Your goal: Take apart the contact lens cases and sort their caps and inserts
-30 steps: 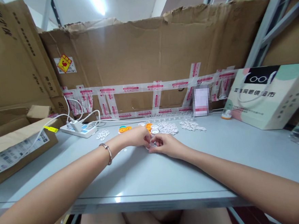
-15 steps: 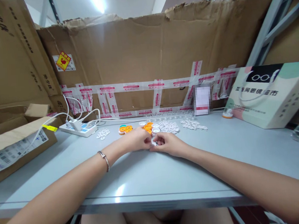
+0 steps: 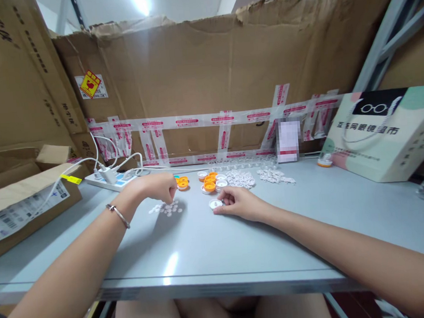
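Observation:
My left hand point(image 3: 158, 187) hovers curled over a small scatter of white discs point(image 3: 166, 209) on the grey table point(image 3: 211, 246); whether it holds one I cannot tell. My right hand point(image 3: 238, 201) rests on the table with its fingertips on a small white cap point(image 3: 215, 204). Just beyond the hands lie orange caps point(image 3: 209, 183) and white caps point(image 3: 221, 183), with a heap of white rings point(image 3: 239, 179) behind them. A bracelet point(image 3: 118, 214) circles my left wrist.
A white power strip point(image 3: 109, 180) with plugged cables lies at the back left. Cardboard boxes point(image 3: 22, 201) stand at the left and a taped cardboard wall point(image 3: 206, 82) closes the back. A printed box point(image 3: 384, 132) sits at the right, a second pile of white pieces point(image 3: 274, 176) near it.
My left hand has left the right hand and moved left to the scatter of white discs. The right hand has stayed put, with the white cap now uncovered at its fingertips.

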